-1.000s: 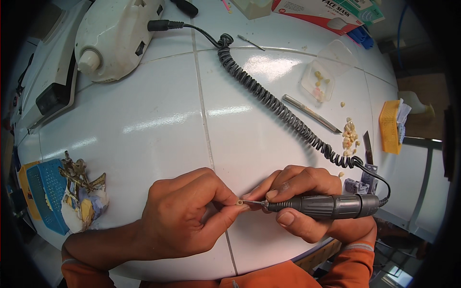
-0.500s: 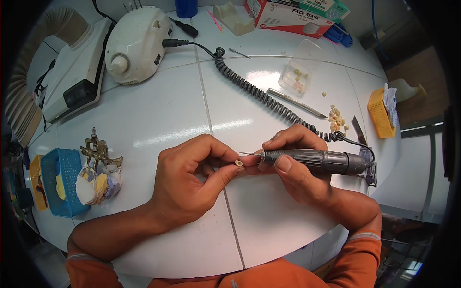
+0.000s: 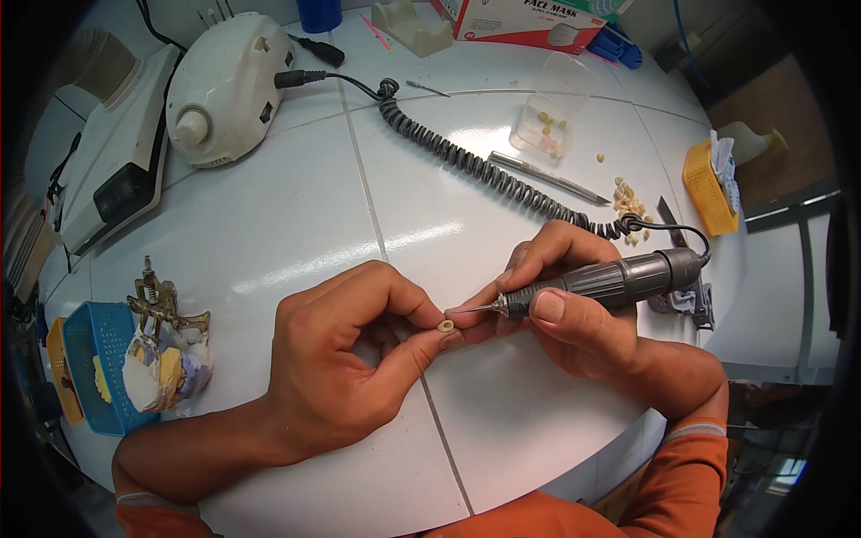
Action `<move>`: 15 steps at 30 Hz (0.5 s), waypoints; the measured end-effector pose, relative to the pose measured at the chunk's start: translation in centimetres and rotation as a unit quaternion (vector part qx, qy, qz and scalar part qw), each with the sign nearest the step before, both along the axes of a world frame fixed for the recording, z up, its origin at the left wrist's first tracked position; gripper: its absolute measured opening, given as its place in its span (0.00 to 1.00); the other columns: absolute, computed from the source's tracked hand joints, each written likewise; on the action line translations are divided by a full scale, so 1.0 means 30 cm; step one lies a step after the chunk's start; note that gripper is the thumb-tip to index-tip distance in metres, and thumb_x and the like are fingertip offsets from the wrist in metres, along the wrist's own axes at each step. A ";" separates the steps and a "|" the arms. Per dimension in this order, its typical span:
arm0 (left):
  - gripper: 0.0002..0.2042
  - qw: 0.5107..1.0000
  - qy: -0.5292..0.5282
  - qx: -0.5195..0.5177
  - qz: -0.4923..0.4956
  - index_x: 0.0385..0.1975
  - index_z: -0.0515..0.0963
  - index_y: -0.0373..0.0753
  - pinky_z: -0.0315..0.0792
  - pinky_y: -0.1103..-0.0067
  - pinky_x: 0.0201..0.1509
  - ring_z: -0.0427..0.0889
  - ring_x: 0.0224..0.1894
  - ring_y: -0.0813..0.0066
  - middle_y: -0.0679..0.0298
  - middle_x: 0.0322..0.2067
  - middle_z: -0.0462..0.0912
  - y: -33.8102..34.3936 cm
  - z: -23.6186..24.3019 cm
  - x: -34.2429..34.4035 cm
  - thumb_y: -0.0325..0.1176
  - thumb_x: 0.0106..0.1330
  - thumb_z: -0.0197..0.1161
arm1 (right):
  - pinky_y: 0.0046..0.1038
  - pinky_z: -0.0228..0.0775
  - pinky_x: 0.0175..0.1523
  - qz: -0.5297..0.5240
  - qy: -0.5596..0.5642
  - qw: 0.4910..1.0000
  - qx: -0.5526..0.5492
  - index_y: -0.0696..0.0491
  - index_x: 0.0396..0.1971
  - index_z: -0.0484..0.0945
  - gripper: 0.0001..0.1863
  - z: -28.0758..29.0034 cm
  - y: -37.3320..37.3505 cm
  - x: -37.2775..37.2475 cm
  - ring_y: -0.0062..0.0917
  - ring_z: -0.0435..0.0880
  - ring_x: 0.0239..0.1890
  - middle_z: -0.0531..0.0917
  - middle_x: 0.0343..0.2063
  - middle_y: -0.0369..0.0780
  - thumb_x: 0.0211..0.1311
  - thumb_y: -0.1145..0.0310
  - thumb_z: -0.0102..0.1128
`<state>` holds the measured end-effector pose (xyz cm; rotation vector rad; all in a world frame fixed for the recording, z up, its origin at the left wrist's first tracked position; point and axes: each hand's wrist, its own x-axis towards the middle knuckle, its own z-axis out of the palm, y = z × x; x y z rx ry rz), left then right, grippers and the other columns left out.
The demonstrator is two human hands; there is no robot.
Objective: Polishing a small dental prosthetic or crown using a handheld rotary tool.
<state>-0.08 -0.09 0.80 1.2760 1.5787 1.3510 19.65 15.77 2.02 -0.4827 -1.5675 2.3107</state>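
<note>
Between the thumb and index fingertip of my left hand (image 3: 350, 345) is pinched a small cream tooth crown (image 3: 446, 326), its hollow side showing. My right hand (image 3: 574, 314) is wrapped round a dark grey rotary handpiece (image 3: 619, 281) held nearly level. From its nose a thin bur (image 3: 473, 309) points left, its tip close to the crown; whether it touches I cannot tell. The fingers of both hands meet near the crown. A black coiled cord (image 3: 466, 161) runs from the handpiece across the table to a white control unit (image 3: 229, 94).
Beyond my right hand lie a craft knife (image 3: 549, 177), loose tooth crowns (image 3: 630, 199) and a clear plastic box (image 3: 543, 125). At left stand a dental articulator (image 3: 166, 345) with a cast and a blue basket (image 3: 99, 368). A yellow basket (image 3: 708, 188) sits far right.
The view has shifted a little, so the table items appear further left. The handpiece's rear end has tilted upward, and its bur now slants down toward the crown. Both grips stay the same.
</note>
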 end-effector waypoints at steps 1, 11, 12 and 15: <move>0.07 1.000 -0.004 -0.002 -0.021 0.36 0.81 0.32 0.79 0.83 0.36 0.86 0.33 0.81 0.61 0.33 0.87 -0.001 0.009 -0.006 0.18 0.65 0.74 | 0.39 0.88 0.53 0.005 0.007 1.000 0.024 0.59 0.47 0.74 0.14 -0.002 0.002 -0.001 0.51 0.90 0.56 0.82 0.34 0.46 0.73 0.65 0.65; 0.07 0.999 0.003 0.045 -0.024 0.33 0.82 0.32 0.77 0.82 0.30 0.86 0.29 0.79 0.62 0.33 0.85 0.009 -0.007 -0.003 0.17 0.62 0.76 | 0.42 0.84 0.63 0.034 0.047 0.998 0.012 0.63 0.44 0.75 0.12 -0.021 0.015 0.004 0.41 0.90 0.56 0.88 0.46 0.57 0.74 0.69 0.64; 0.07 0.999 0.004 0.045 -0.024 0.33 0.82 0.32 0.77 0.82 0.30 0.86 0.29 0.79 0.62 0.33 0.85 0.007 -0.009 -0.003 0.17 0.62 0.76 | 0.43 0.84 0.63 0.036 0.045 0.998 0.015 0.63 0.44 0.75 0.12 -0.021 0.014 0.003 0.42 0.90 0.56 0.88 0.46 0.57 0.74 0.69 0.64; 0.07 0.998 -0.007 0.052 -0.020 0.33 0.83 0.33 0.76 0.81 0.30 0.85 0.29 0.79 0.62 0.33 0.85 0.005 -0.013 -0.002 0.17 0.62 0.76 | 0.42 0.84 0.63 0.029 0.047 0.998 0.008 0.63 0.44 0.75 0.12 -0.024 0.005 0.002 0.42 0.90 0.56 0.89 0.46 0.57 0.73 0.69 0.64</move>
